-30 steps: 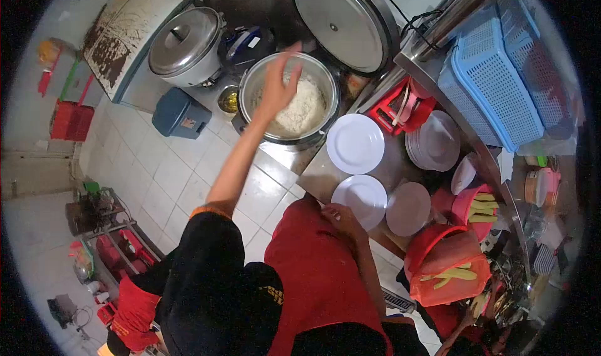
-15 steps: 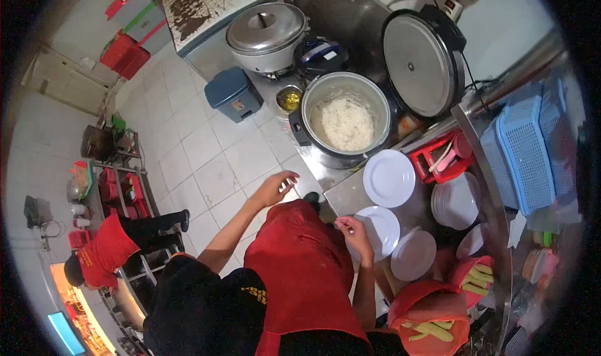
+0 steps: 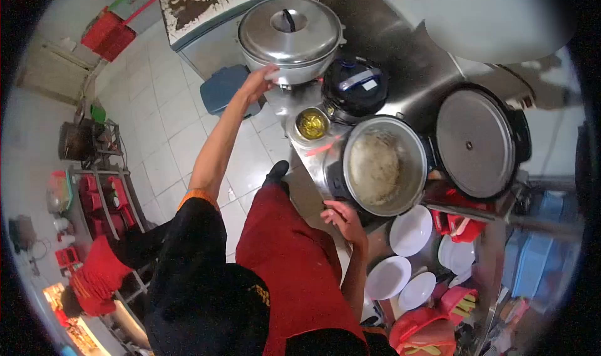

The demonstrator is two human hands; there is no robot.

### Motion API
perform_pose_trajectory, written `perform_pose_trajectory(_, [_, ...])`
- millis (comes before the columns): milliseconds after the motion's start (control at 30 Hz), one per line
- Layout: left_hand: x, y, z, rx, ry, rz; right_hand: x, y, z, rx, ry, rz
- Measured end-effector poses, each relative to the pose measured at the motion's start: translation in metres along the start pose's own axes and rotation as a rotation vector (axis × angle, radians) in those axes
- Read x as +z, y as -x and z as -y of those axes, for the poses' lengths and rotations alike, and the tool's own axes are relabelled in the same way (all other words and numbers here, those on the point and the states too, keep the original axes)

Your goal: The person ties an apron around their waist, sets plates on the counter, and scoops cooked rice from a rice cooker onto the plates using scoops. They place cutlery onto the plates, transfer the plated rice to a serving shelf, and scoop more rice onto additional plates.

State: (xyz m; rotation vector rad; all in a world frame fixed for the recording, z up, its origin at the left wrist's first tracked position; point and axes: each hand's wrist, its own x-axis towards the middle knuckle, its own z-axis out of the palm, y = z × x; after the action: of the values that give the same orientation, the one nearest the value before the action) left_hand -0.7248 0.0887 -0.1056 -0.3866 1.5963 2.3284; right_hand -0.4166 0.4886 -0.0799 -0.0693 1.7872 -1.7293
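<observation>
My left hand (image 3: pixel 256 84) is stretched out, fingers extended, beside the lower wall of a large silver pot (image 3: pixel 291 34) with its lid on; whether it touches the pot I cannot tell. My right hand (image 3: pixel 344 221) hangs at the near side of an open rice cooker, its fingers apart and nothing visible in them. White rice (image 3: pixel 375 165) lies in that cooker's inner pot (image 3: pixel 418 162), and its round lid (image 3: pixel 476 144) is tipped back. Between the pots are a black lidded cooker (image 3: pixel 355 92) and a small metal bowl of yellow liquid (image 3: pixel 312 124).
White plates (image 3: pixel 410 231) stand on the counter at right, with red baskets (image 3: pixel 426 330) holding pale green strips. Blue plastic baskets (image 3: pixel 532 262) sit beyond. A dark blue bin (image 3: pixel 226 90) stands on the tiled floor. Another person (image 3: pixel 97 274) in red bends at far left.
I have moved toward the large silver pot, and my left hand has reached forward to its side. My right hand has moved from beside the plates to the open rice cooker's near side.
</observation>
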Motion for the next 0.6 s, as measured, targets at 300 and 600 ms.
perform_pose_trajectory(300, [-0.058,-0.211,-0.073,-0.029,-0.127,0.020,0.070,-0.021,-0.055,0.241,-0.014,-0.338])
perform_pose_trajectory(600, [-0.018,-0.231,-0.102,0.512,-0.804,-0.120,0.102,-0.019,-0.058,0.510,0.201,-0.497])
